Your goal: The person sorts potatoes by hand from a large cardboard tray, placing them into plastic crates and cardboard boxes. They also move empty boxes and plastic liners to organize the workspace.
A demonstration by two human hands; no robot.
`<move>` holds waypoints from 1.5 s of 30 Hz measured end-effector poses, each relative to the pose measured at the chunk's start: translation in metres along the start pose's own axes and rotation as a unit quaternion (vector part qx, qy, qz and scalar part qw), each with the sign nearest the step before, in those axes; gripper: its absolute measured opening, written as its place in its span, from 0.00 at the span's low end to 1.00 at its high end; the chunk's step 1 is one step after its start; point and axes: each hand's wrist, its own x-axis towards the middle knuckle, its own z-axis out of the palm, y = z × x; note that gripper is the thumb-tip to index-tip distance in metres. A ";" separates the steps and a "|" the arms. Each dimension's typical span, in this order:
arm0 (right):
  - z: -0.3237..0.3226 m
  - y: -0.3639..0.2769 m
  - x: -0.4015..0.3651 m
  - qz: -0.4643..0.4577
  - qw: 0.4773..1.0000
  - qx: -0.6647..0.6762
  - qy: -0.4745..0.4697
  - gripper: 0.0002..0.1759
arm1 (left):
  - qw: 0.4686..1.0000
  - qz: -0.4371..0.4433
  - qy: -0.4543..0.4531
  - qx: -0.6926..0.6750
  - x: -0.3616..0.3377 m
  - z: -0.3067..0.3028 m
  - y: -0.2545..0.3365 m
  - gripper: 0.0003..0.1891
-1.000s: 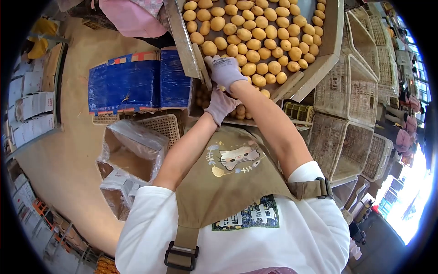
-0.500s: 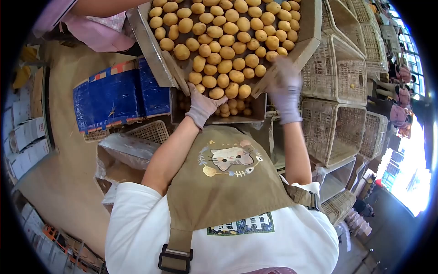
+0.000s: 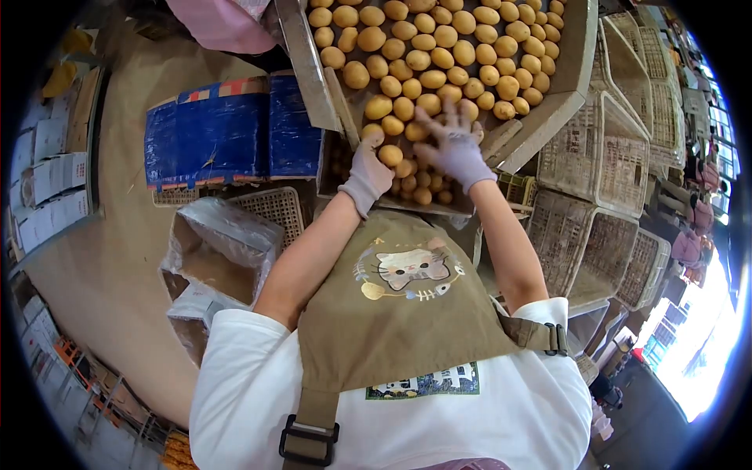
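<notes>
Many round yellow-brown potatoes lie on a sloping tray with raised wooden sides. At its narrow lower mouth, my gloved left hand curls around one potato, which sits between thumb and fingers. My gloved right hand is slightly blurred, fingers spread, over the potatoes at the mouth's right side. Below both hands, a box holds more potatoes, partly hidden by my right hand and wrist.
Stacked plastic crates stand to the right. At left are a blue-covered box, a brown basket and a plastic-lined carton. Another person's pink clothing shows at the upper left.
My right hand has moved from the tray's right side inward onto the potatoes at the mouth. My left hand has curled around a potato. The whole view has shifted.
</notes>
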 end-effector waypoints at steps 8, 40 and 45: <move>-0.008 0.029 -0.001 0.020 0.980 0.103 0.171 0.24 | 0.992 -0.032 0.042 0.118 -0.012 0.032 0.012 0.36; -0.005 -0.002 0.011 0.041 0.995 0.088 0.037 0.37 | 0.983 0.007 -0.018 0.183 0.005 0.002 -0.001 0.31; 0.003 0.019 -0.007 -0.048 0.999 0.016 -0.013 0.25 | 0.997 -0.064 0.010 -0.040 -0.006 0.030 0.011 0.46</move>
